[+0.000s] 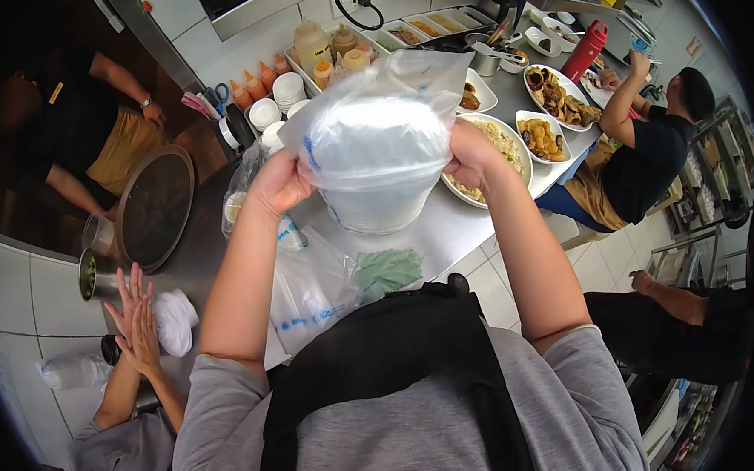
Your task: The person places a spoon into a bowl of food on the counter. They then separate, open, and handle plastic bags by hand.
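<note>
A clear plastic bag (382, 133) with blue print is in front of me, wrapped around a large round, translucent tub (374, 203). My left hand (282, 184) grips the bag at its left side, near the tub's rim. On the opposite side, my right hand (469, 159) is closed on the bag at about the same height. What the tub holds is hard to make out through the plastic. Below it on the steel counter lie flat plastic bags (306, 287) and a green cloth (388, 270). A plate of fried rice (505, 144) sits just beyond my right hand.
Dishes of food (559, 96) and a red bottle (585, 52) stand at the right. Sauce bottles (255, 86) and white cups (288, 86) line the back. A round tray (157, 209) stands at left. Several other people surround the counter; one person's hands (134, 317) are at lower left.
</note>
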`<state>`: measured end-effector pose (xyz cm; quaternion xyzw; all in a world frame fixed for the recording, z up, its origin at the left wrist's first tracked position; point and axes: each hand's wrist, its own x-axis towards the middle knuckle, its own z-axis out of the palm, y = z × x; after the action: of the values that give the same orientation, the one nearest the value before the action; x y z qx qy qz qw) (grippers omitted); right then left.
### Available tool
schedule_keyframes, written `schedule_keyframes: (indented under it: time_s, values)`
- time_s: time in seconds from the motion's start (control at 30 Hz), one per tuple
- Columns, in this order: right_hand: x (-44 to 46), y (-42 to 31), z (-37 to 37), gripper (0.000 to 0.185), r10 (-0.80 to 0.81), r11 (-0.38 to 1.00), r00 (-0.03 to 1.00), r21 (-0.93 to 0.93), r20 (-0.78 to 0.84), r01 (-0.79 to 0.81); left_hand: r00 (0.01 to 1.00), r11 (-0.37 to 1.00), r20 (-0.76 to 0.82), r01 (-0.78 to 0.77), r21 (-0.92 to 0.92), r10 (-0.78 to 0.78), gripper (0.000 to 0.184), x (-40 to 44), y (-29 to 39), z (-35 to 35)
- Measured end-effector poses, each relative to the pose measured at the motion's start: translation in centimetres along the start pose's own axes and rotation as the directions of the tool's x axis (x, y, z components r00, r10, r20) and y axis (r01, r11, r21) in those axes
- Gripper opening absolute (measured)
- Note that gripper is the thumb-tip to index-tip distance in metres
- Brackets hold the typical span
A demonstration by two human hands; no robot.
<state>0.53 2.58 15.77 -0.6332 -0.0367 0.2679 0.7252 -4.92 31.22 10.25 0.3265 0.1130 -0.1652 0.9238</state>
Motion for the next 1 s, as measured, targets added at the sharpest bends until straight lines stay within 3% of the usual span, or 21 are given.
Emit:
schedule_keyframes:
  time_s: [0.07,0.1,0.17,0.2,0.27,0.33,0.43,0.5,0.53,0.6,0.67,0.9,1.0]
  values:
    - [0.2,1.5,0.3,0.021,0.230,0.937,0.971,0.282,-0.061,-0.204,0.965,1.000,0.263,-0.012,0.026,0.005,0.027,0.7,-0.9,-2.9]
    - [1.6,4.4,-1.2,0.021,0.230,0.937,0.971,0.285,-0.064,-0.203,0.964,1.000,0.264,-0.008,0.027,0.000,0.027,0.9,-1.9,-3.3]
    - [5.0,11.2,-4.8,0.026,0.136,0.925,0.952,0.309,0.273,-0.221,0.997,0.998,-0.070,-0.042,0.039,0.044,0.027,0.9,-4.2,-3.9]
    - [4.8,11.2,-4.3,0.026,0.133,0.926,0.954,0.309,0.268,-0.216,0.992,0.996,-0.104,-0.073,0.051,0.078,0.027,1.2,-4.9,-5.0]
    - [3.4,10.7,-2.0,0.026,0.107,0.935,0.992,0.344,-0.060,-0.080,0.997,0.996,-0.055,-0.057,0.062,0.061,0.027,1.0,-4.6,-5.8]
    - [1.4,8.1,-1.6,0.024,0.085,0.930,0.996,0.362,-0.033,-0.068,0.999,0.997,-0.018,-0.040,0.070,0.041,0.027,0.8,-4.5,-5.2]
    - [1.0,9.4,-2.2,0.022,0.064,0.930,0.998,0.361,0.023,-0.068,0.986,0.986,-0.138,-0.070,0.154,0.092,0.021,0.0,-5.2,-4.9]
    - [1.3,10.5,-2.3,0.022,0.049,0.937,0.998,0.344,0.035,-0.058,0.961,0.915,-0.176,-0.133,0.381,0.213,0.015,0.8,-5.8,-5.5]
    - [1.4,11.1,-1.8,0.020,0.045,0.950,0.998,0.312,-0.042,-0.030,0.962,0.915,-0.177,-0.126,0.383,0.207,0.015,1.0,-5.8,-5.0]
    - [1.4,12.9,-1.6,0.018,0.056,0.958,0.991,0.285,-0.118,-0.020,0.879,0.833,-0.402,0.010,0.553,0.257,0.012,1.0,-6.3,-4.1]
    - [2.2,14.2,-1.9,0.012,0.089,0.991,0.970,0.117,-0.226,-0.064,0.901,0.838,-0.382,0.040,0.544,0.205,0.013,1.2,-6.3,-5.5]
    - [3.1,11.7,-2.3,0.014,0.176,0.984,0.973,0.044,-0.152,-0.171,0.928,0.887,-0.372,0.197,0.417,-0.031,0.020,0.8,-4.3,-5.2]
    - [2.9,11.5,-1.5,0.016,0.156,0.987,0.955,0.002,-0.254,-0.161,0.949,0.962,-0.312,0.119,0.246,-0.038,0.021,0.4,-5.2,-4.8]
